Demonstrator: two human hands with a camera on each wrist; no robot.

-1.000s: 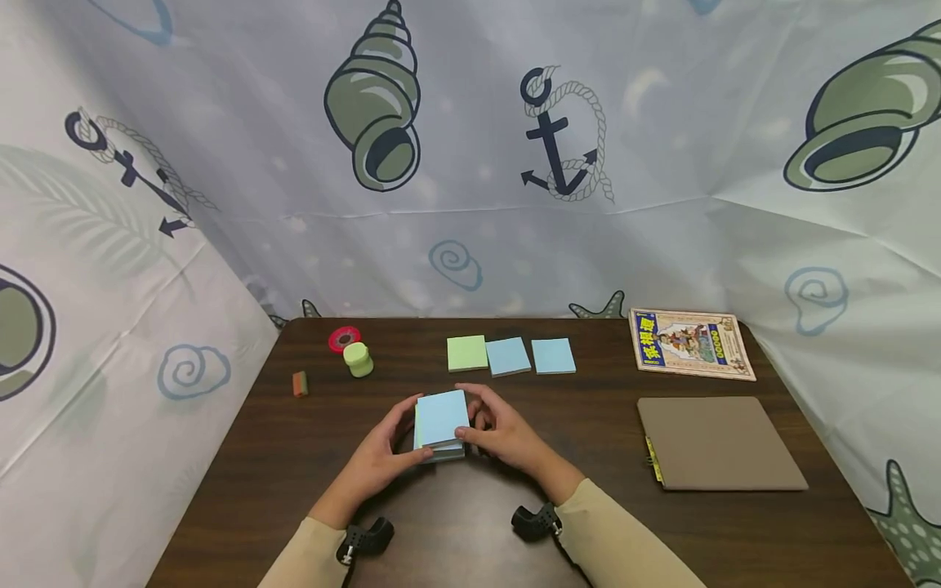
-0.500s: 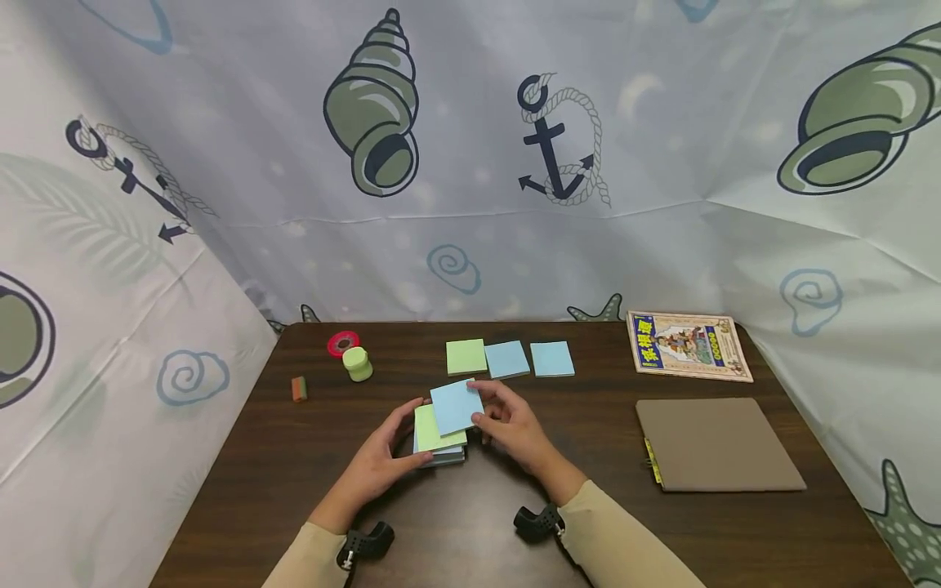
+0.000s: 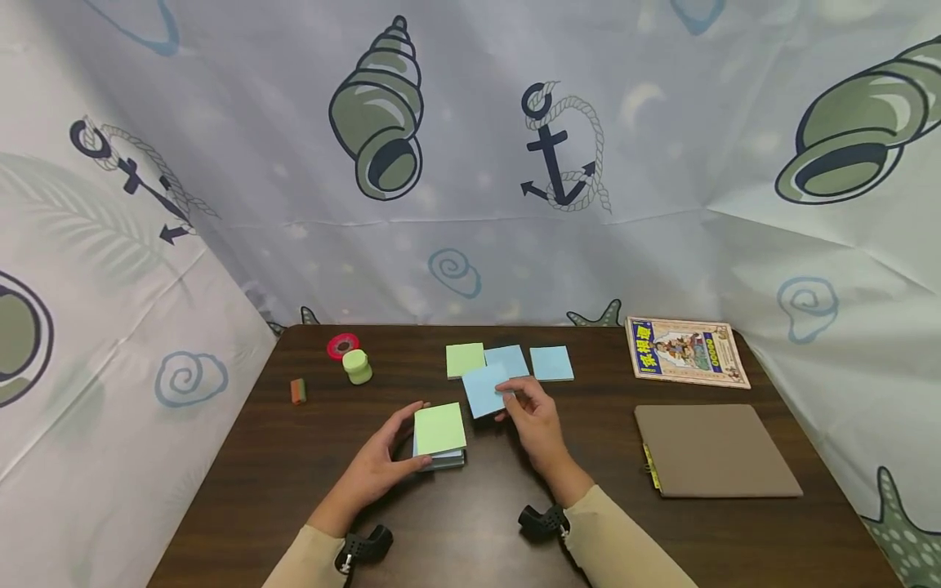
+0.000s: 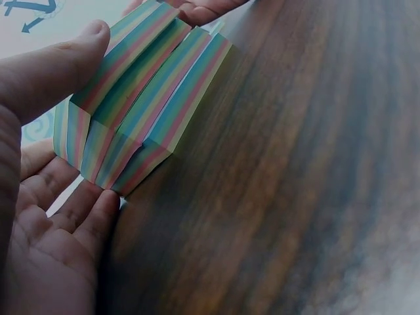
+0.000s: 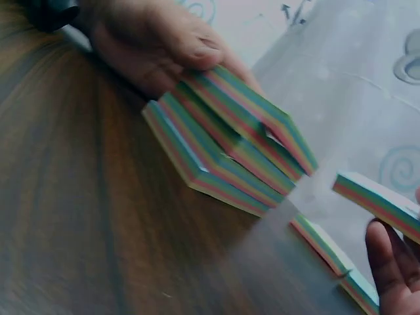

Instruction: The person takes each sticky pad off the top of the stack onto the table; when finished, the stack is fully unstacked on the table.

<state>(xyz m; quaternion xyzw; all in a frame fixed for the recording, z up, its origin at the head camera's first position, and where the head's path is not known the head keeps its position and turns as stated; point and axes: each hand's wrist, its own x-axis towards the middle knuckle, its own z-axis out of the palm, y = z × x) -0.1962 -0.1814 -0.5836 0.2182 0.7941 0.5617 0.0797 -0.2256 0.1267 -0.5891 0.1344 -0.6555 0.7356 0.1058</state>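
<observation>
In the head view my left hand (image 3: 378, 464) grips a stack of square sticky note pads (image 3: 439, 431), thumb at the near side and fingers behind. A light green pad tops the stack. Striped edges of several pads (image 4: 147, 85) show in the left wrist view, slightly uneven. My right hand (image 3: 542, 425) pinches a blue sticky note pad (image 3: 483, 391) to the right of the stack and above the table, as its striped edge (image 5: 374, 209) in the right wrist view also shows. Behind it lie a green pad (image 3: 465, 359) and two blue pads, the middle one (image 3: 506, 357) partly covered.
At the back left are a red ring-shaped item (image 3: 342, 345), a pale green round container (image 3: 357, 367) and a small orange-and-green block (image 3: 297, 391). To the right lie an illustrated booklet (image 3: 687, 353) and a grey-brown folder (image 3: 716, 451). A patterned cloth (image 3: 470, 163) hangs behind the table.
The right hand has lifted the blue pad off the top of the stack and carried it right and away from me, baring the green pad. The left hand stays at the stack.
</observation>
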